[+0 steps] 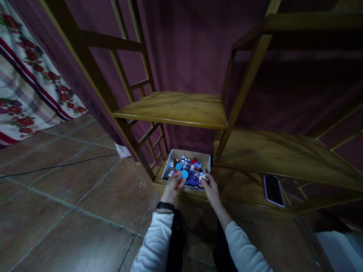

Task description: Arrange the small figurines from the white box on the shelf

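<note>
An open cardboard box (208, 163) sits on the bottom shelf, full of small colourful figurines (185, 161) and some purple pieces (193, 179). At its near left edge my left hand (174, 184) pinches a round blue disc (184, 174). Another blue disc (178, 166) lies among the figurines. Over the near right corner, the fingers of my right hand (210, 187) are closed on a small figurine (202, 176), white with dark and red parts. Its exact shape is too small to make out.
Wooden shelving surrounds the box, with a shelf board (176, 107) just above it and an upright post (244, 87) to the right. A phone with a purple edge (273, 190) lies on the lower right board. A black cable (70, 164) crosses the tiled floor.
</note>
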{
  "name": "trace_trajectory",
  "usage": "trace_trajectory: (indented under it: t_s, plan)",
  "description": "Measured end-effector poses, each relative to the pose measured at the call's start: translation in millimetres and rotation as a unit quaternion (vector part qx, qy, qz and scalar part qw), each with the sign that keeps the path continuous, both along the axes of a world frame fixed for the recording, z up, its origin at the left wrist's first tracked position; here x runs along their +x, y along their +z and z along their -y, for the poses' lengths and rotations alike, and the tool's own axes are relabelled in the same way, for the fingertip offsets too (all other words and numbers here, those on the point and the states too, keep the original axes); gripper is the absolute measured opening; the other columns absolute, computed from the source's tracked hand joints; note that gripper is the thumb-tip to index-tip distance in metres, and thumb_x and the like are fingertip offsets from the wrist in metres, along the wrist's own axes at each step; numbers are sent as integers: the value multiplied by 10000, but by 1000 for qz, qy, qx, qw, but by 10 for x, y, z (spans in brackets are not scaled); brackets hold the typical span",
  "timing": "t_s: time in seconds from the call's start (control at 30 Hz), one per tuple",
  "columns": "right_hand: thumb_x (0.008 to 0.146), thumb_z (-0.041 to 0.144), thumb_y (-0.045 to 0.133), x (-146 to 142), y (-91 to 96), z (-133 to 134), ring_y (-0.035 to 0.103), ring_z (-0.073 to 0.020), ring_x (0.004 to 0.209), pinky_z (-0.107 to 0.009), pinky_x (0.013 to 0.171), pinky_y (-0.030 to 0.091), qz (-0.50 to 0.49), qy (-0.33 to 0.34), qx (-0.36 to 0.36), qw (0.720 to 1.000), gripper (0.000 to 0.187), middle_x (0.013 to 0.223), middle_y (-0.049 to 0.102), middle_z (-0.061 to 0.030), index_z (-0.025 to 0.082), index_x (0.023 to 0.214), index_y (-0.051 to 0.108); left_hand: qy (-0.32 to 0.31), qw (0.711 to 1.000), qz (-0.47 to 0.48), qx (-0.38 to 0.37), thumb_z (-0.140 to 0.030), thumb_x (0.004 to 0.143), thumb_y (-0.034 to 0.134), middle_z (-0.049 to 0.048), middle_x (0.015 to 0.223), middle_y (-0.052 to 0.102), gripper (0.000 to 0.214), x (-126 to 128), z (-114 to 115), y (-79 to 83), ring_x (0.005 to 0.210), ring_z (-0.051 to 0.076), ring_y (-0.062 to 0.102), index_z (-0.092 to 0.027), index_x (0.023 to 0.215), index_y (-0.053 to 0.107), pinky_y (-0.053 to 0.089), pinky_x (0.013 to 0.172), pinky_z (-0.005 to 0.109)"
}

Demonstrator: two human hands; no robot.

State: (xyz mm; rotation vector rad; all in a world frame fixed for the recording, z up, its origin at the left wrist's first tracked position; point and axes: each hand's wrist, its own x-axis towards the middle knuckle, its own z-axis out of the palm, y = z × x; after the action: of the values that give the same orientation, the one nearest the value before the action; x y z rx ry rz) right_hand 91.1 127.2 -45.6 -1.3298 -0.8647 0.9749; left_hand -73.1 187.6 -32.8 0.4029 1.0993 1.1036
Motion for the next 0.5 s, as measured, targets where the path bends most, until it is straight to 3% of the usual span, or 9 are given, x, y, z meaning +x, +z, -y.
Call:
trace_trajectory:
  t_s: [0.17, 0.27, 0.37, 0.5]
  plan:
    - [712, 443, 611, -17, 21, 3, 656, -215, 774, -321, 617, 581, -21, 4, 9, 1000, 427, 872, 667, -35, 191, 1056, 580, -67, 990, 117, -32, -6, 763, 487, 40, 704, 618, 202, 153, 52, 68, 530, 62, 561, -137, 879, 586, 404, 431, 122]
    - [686, 443, 639, -27, 25, -6, 651, -207, 799, -333, 654, 582, -51, 0, 13, 999, 434, 916, 664, -34, 189, 1035, 593, -106, 978, 172, -60, -170, 843, 467, 75, 740, 629, 124, 239, 90, 112, 535, 73, 551, -116, 822, 577, 420, 447, 155]
    - [672, 433, 658, -35, 45, -8, 643, -208, 844, -349, 709, 575, -74, 3, 25, 997, 443, 963, 659, -43, 184, 1034, 604, -151, 964, 209, -70, -389, 872, 432, 85, 705, 620, 326, 295, 125, 130, 499, 87, 518, -109, 779, 570, 407, 423, 188]
    - [685, 403, 653, -34, 80, -5, 640, -209, 853, -359, 748, 559, -62, 11, 34, 997, 410, 973, 667, -49, 181, 1028, 615, -141, 964, 214, -72, -429, 888, 388, 73, 710, 626, 366, 338, 145, 97, 594, 119, 578, -126, 788, 567, 469, 529, 231]
